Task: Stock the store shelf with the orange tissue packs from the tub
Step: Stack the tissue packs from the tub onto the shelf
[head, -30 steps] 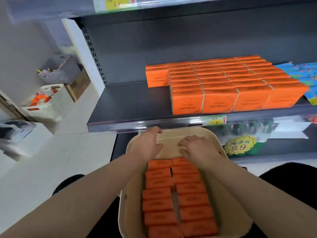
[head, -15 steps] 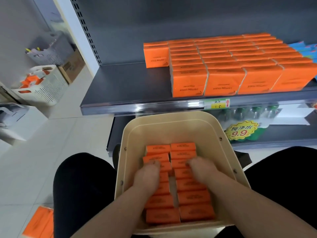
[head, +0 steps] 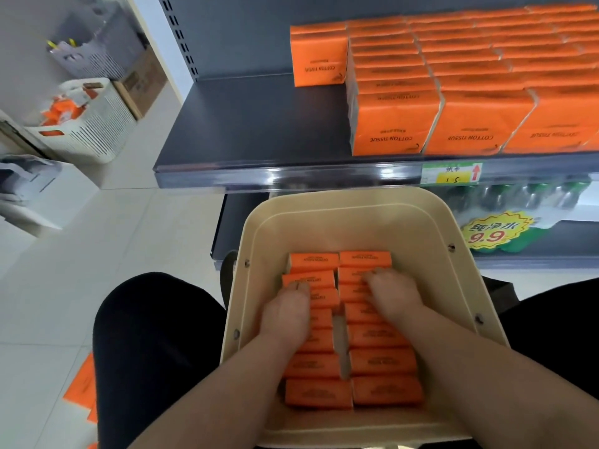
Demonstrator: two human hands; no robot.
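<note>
A beige tub (head: 356, 202) sits on my lap, holding two columns of orange tissue packs (head: 382, 364) standing on edge. My left hand (head: 285, 315) lies on the left column, its fingers curled down over the packs near the far end. My right hand (head: 395, 296) covers the right column the same way, fingertips bent over a pack edge. Both thumbs are hidden. Above the tub, the dark store shelf (head: 252, 124) carries rows of stacked orange packs (head: 453, 92) on its right part, and its left part is bare.
A white slatted basket (head: 97, 124), a grey basket (head: 94, 50) and a cardboard box (head: 142, 82) stand on the floor at far left. Loose orange packs (head: 82, 387) lie on the floor by my left knee. Bottles (head: 518, 196) and a 9.9 sign (head: 492, 231) fill the lower shelf.
Both hands have come back from the tub's far rim and dropped onto the packs. Since half a second ago they have barely shifted, and the view has tilted down.
</note>
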